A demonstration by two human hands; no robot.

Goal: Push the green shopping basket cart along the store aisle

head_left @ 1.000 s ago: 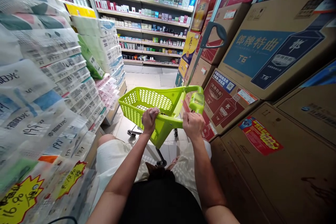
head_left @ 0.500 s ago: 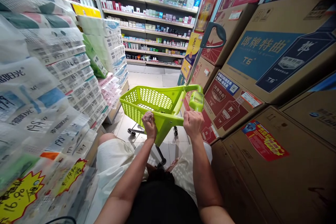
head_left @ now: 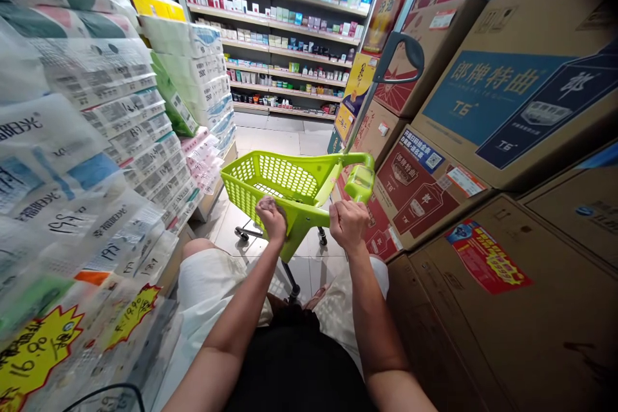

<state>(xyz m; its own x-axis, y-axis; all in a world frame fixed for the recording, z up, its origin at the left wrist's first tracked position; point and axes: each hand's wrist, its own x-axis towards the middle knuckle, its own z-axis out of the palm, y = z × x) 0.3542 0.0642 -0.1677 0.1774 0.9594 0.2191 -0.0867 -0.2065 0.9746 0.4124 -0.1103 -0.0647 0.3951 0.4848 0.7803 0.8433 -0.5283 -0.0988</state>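
A bright green shopping cart [head_left: 232, 190] on wheels stands before my knees, its perforated basket facing ahead and left. My right hand [head_left: 348, 224] is wrapped round the cart's green handlebar, below a rounded green fitting [head_left: 360, 181]. My left hand [head_left: 271, 217] is a closed fist against the near side of the basket. Something pale and crumpled seems to show at its knuckles, too small to name. Whether that fist grips the basket wall cannot be seen. Inside the basket, the part that shows is the slotted floor.
Plastic-wrapped paper packs [head_left: 120, 122] are piled on the left, with yellow price tags [head_left: 41, 354]. Cardboard cartons [head_left: 512, 90] are stacked close on the right. A grey trolley handle [head_left: 403, 58] rises beside them. Pale floor tiles [head_left: 270, 132] lead to shelves [head_left: 270, 38] of small boxes.
My view has shifted slightly forward, and the shelves look a little nearer. Both hands sit slightly further left and stay closed. The cart stays before me.
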